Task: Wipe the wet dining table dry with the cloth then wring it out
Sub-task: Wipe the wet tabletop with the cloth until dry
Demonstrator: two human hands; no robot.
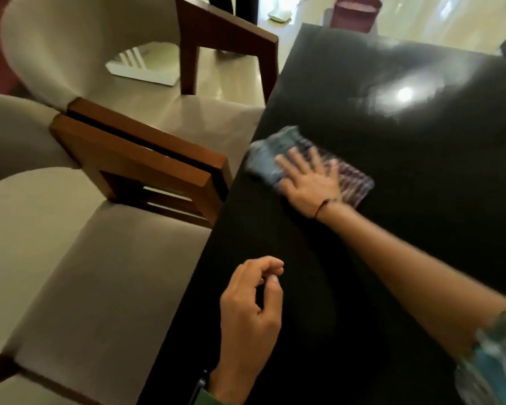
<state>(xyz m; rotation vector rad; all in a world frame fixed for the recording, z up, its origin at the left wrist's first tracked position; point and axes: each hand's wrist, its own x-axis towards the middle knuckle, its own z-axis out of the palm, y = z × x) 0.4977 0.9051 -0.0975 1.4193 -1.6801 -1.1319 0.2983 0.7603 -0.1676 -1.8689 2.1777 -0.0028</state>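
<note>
Wiping step: my right hand [310, 185], fingers spread flat, presses the cloth [275, 159] on the bench [421, 200]; left hand [250, 311] loosely curled (empty). Next: sweep toward the glare.

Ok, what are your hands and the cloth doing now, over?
Right hand flat on cloth, near table edge. Left hand empty, loosely curled. Nothing blocking; chairs alongside.

I count one cloth [310, 159] on one dark table [406, 229], and two hands of mine over it: my right hand [310, 182] farther out, my left hand [250, 311] nearer. On the left sit two beige chairs, a near one [85, 273] and a far one [70, 54], and far off there's one maroon bin [355, 13].
</note>
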